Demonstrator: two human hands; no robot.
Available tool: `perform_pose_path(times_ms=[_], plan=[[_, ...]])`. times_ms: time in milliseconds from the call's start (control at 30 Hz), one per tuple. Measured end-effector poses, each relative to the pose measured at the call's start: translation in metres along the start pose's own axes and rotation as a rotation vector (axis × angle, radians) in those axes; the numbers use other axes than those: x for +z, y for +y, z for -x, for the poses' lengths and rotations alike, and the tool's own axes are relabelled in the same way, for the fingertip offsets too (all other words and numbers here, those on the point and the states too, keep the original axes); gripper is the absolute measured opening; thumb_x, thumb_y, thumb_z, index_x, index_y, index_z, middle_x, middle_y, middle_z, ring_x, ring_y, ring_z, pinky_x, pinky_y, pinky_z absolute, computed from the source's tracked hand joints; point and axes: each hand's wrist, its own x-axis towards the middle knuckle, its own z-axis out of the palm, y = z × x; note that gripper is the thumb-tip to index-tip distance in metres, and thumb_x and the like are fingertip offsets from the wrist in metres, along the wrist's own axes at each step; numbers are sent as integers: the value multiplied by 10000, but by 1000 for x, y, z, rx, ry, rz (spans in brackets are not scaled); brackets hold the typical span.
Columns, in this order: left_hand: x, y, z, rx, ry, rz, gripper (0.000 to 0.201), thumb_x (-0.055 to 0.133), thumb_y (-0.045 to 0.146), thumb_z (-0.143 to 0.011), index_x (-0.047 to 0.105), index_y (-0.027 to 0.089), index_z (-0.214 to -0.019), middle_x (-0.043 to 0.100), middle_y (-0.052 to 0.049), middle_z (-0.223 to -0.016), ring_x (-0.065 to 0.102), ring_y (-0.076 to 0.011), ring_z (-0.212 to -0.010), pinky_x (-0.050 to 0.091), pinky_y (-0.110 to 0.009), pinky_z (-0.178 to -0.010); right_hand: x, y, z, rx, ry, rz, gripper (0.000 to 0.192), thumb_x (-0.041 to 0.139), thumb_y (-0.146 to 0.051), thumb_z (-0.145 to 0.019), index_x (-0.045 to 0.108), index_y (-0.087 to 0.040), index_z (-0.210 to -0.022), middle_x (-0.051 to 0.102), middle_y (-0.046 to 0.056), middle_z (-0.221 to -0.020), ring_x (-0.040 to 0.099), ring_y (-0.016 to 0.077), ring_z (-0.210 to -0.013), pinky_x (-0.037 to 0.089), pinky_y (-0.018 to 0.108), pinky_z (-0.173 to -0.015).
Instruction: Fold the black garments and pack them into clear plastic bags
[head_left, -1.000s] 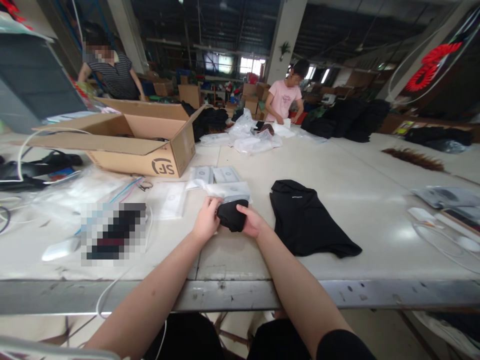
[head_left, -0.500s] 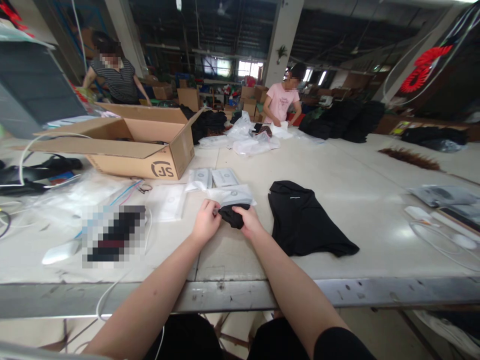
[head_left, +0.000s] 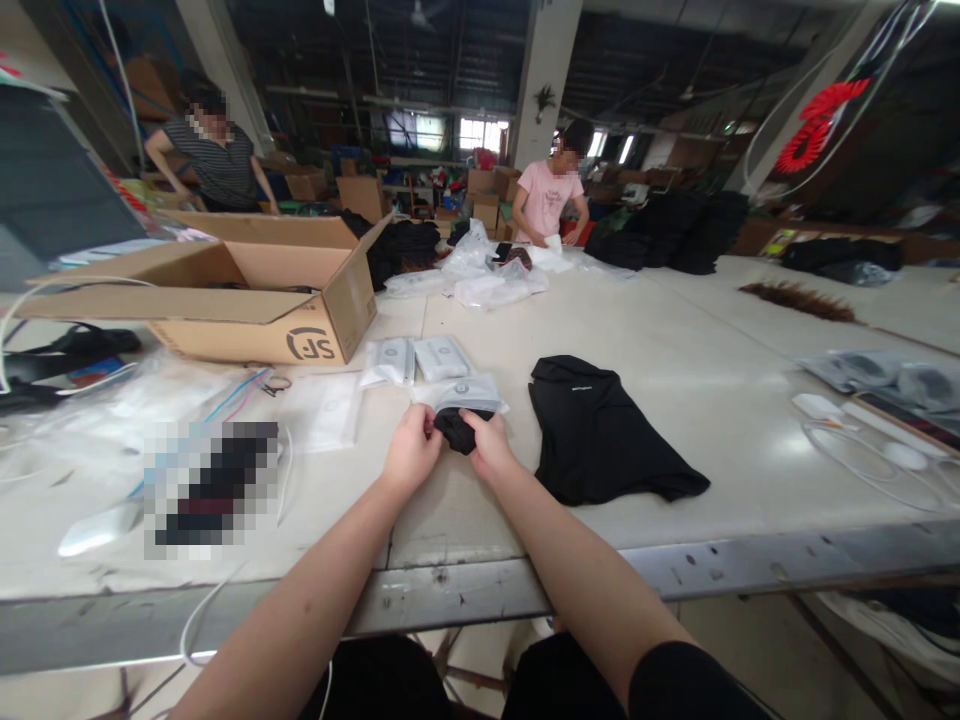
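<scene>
Head view: both hands [head_left: 450, 447] grip a black bundle [head_left: 455, 429] in its clear bag [head_left: 465, 393], black garment [head_left: 596, 432] beside, cardboard box [head_left: 247, 290] beyond.

Place: I read this as a garment packing warehouse | Evidence: long pale surface [head_left: 712, 340] shared by two other people, open shipping carton [head_left: 247, 290], clear poly bags [head_left: 487, 285], piles of black clothing [head_left: 675, 235] | Backdrop: stacked cardboard boxes [head_left: 480, 195], concrete pillar [head_left: 544, 80], bare dark ceiling — industrial — daylight through far windows
</scene>
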Motion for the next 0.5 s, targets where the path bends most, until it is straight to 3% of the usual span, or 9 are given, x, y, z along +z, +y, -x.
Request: perform_pose_path(times_ms=[200, 400, 500], plan=[[6, 10, 6, 90, -71, -3, 157, 484, 87, -759, 483, 225, -833, 531, 6, -774, 555, -160, -729, 462, -291, -694, -5, 5, -5, 59, 122, 23, 282, 750, -234, -627, 642, -200, -885, 750, 84, -935, 697, 290, -989, 587, 402, -825], [4, 8, 8, 51, -45, -8, 314, 495, 121, -797, 508, 225, -1092, 528, 24, -755, 574, -160, -685, 477, -288, -664, -5, -3, 0, 160, -129, -69, 252, 742, -323, -725, 664, -212, -938, 739, 65, -1034, 689, 257, -1008, 578, 381, -857], [1, 6, 7, 70, -60, -50, 356, 498, 100, -773, 515, 230, -1104, 532, 19, -763, 581, -168, -707, 487, -294, -684, -6, -10, 0, 247, -267, -60, 307, 787, -326, -690, 684, -196, -949, 749, 60, -999, 694, 244, -942, 576, 365, -831]])
